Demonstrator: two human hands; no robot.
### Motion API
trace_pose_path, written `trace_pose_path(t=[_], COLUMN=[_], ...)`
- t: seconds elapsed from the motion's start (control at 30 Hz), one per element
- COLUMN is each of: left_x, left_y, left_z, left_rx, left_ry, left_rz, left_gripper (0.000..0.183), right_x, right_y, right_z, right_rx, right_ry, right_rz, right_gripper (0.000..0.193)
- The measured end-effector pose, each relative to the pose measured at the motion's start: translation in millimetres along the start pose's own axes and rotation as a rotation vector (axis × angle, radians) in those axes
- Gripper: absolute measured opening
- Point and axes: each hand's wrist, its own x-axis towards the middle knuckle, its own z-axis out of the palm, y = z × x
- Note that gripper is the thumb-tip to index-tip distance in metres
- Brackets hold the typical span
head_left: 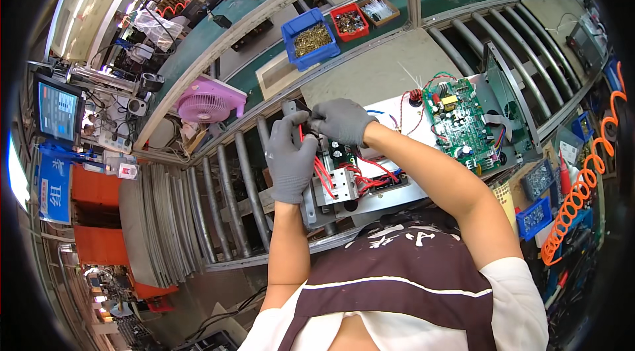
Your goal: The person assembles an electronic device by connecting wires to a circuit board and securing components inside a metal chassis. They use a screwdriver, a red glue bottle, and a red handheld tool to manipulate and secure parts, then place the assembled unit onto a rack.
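Observation:
Both my hands wear grey gloves and meet over the left end of a metal chassis (390,200). My left hand (291,160) is closed around red wires (323,178) that run down beside a white circuit breaker (342,185). Against its fingertips, my right hand (342,121) is closed too; what it pinches is hidden under the fingers. More red and black wires (365,182) leave the breaker's right side. A green circuit board (456,123) covers the chassis's right part, next to an upright dark panel (509,96).
The chassis lies across a roller conveyor (241,179). Beyond it stand a blue bin of brass-coloured parts (309,40), a red bin (349,22) and a pink fan (208,101). An orange coiled hose (579,209) hangs at the right. Stacked boards (162,225) stand left.

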Motion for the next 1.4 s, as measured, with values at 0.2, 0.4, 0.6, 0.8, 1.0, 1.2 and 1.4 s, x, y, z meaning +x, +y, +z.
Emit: trace_pose_path(t=[0.2, 0.4, 0.6, 0.8, 1.0, 1.2, 1.4], left_x=[-1.2, -0.3, 0.2, 0.0, 0.4, 0.1, 0.6], left_y=[-3.6, 3.0, -1.5, -0.4, -2.7, 3.2, 7.7], left_z=[1.1, -0.6, 2.4, 1.1, 4.5, 0.5, -2.7], left_rx=[-0.017, 0.017, -0.012, -0.003, -0.005, 0.026, 0.041], left_ry=[0.004, -0.043, 0.014, 0.024, 0.018, -0.041, -0.056], left_rz=[-0.011, -0.037, -0.014, 0.025, 0.004, -0.045, -0.011], left_gripper=[0.03, 0.032, 0.029, 0.029, 0.029, 0.031, 0.032], right_x=[-3.3, 3.4, 7.7, 7.2, 4.9, 10.3, 17.9], right_y=[-1.5, 3.7, 5.2, 11.2, 5.9, 17.2, 19.1], right_z=[1.0, 0.3, 4.7, 5.9, 9.7, 9.5, 7.8], right_rx=[0.042, 0.11, 0.031, 0.102, 0.021, 0.107, 0.114], right_ry=[0.026, -0.029, -0.059, -0.067, 0.069, -0.056, 0.303], right_rz=[-0.013, -0.012, 0.001, -0.056, -0.024, -0.098, 0.174], right_gripper=[0.028, 0.03, 0.035, 0.036, 0.034, 0.034, 0.036])
